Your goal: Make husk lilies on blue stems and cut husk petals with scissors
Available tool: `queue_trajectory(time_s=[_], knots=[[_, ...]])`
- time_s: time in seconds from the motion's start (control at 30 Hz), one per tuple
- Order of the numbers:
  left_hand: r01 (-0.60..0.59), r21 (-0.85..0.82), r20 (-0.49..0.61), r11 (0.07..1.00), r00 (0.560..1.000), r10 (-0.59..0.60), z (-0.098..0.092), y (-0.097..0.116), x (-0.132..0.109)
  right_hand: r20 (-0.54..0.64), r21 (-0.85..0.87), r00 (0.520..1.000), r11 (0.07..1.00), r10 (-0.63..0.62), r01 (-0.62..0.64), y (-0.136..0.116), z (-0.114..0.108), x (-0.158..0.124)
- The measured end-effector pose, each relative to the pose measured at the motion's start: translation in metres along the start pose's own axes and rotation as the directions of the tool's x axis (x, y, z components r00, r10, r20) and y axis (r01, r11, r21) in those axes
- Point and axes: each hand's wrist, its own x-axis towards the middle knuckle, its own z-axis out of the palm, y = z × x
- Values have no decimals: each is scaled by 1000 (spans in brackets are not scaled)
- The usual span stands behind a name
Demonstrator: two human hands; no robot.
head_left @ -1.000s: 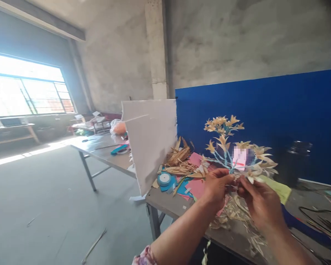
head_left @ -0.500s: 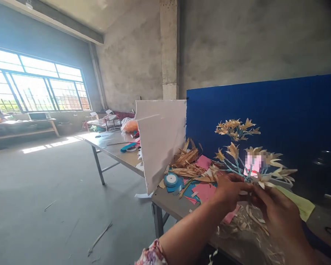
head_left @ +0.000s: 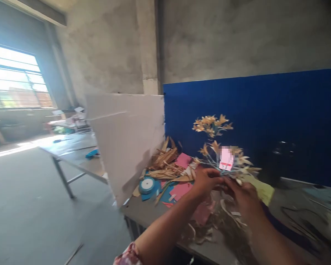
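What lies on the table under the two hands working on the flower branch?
Below the left hand and right hand at the flower branch, pink paper and pale straw scraps lie on the grey table, a yellow-green sheet beside them. What lies directly beneath the hands is covered.

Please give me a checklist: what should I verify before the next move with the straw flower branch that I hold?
1. Left hand grips the flower branch at its stem base: ok.
2. Right hand has a firm hold there too: cannot tell, blurred.
3. Branch upright, flowers on top: ok.
4. Tape roll in sight on the table: ok.
5. Table around the hands free of scraps: not ok, straw scraps and pink paper lie there.
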Motion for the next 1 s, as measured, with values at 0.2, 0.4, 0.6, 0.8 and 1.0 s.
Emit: queue_trajectory(time_s=[0.2, 0.4, 0.6, 0.8, 1.0], knots=[[-52, -10, 34, 999, 998, 52, -1, -9, 31, 7, 85, 1000, 996, -18, 18, 0, 5, 31], [-189, 67, -38, 980, 981, 191, -1, -19, 47, -15, 75, 999, 996, -52, 53, 14, 4, 48], [-264, 237, -100, 935, 951, 294, 3, -21, 53, 71, 58, 997, 998, -39, 35, 14, -5, 55], [-211, 104, -81, 972, 972, 220, -1, -29, 59, 43, 173, 999, 985, -2, -6, 21, -4, 59], [-182, 5, -234, 983, 956, 178, -11, -43, 69, 5, 287, 1000, 958, -3, 2, 27, -8, 59]])
